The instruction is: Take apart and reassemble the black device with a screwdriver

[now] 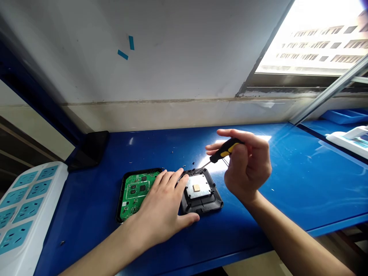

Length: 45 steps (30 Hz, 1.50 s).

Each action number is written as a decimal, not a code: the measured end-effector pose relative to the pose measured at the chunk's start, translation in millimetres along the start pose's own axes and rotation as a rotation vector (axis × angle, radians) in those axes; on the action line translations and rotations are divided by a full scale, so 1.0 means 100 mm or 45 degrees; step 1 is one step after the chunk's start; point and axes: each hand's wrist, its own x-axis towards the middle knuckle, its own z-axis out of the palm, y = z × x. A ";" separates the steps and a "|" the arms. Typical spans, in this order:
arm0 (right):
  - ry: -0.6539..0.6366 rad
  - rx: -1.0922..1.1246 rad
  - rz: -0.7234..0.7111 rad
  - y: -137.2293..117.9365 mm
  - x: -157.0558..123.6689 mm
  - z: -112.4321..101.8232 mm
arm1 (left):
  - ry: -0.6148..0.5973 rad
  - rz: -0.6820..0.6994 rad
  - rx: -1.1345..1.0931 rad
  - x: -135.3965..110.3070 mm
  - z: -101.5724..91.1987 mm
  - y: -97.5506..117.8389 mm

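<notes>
A black square housing [201, 191] with a silver plate and a small tan pad lies on the blue table [287, 184]. Beside it on the left sits a black tray holding a green circuit board [135, 191]. My left hand [163, 207] lies flat with fingers spread, pressing on the housing's left edge and covering part of the board. My right hand [244, 165] is closed around a black and yellow screwdriver [225, 150], whose thin tip points down at the housing's far left corner.
A white power strip [23, 207] with teal sockets lies at the left edge. A black object [92, 147] leans against the wall behind. Tiny screws [184, 155] are scattered on the table. A white device [350, 138] and blue tray [342, 115] sit at the right.
</notes>
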 end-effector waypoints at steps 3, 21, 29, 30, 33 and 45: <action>0.032 -0.085 -0.060 0.12 0.03 -0.02 | 0.006 0.000 -0.001 0.00 0.00 0.00; -0.167 -0.119 -0.080 0.06 -0.15 -0.30 | -0.079 -0.072 -0.008 0.00 -0.01 0.00; 0.015 -0.156 -0.070 0.15 -0.05 -0.33 | -0.053 -0.075 -0.010 0.00 0.01 -0.02; 0.028 -0.152 -0.082 0.16 -0.03 -0.31 | -0.058 -0.084 -0.012 0.00 0.01 -0.01; -0.059 -0.166 -0.078 0.21 0.00 -0.26 | -0.067 -0.100 -0.014 0.00 0.00 0.00; -0.177 -0.182 -0.047 0.28 0.05 -0.22 | -0.045 -0.100 -0.035 0.00 0.00 0.00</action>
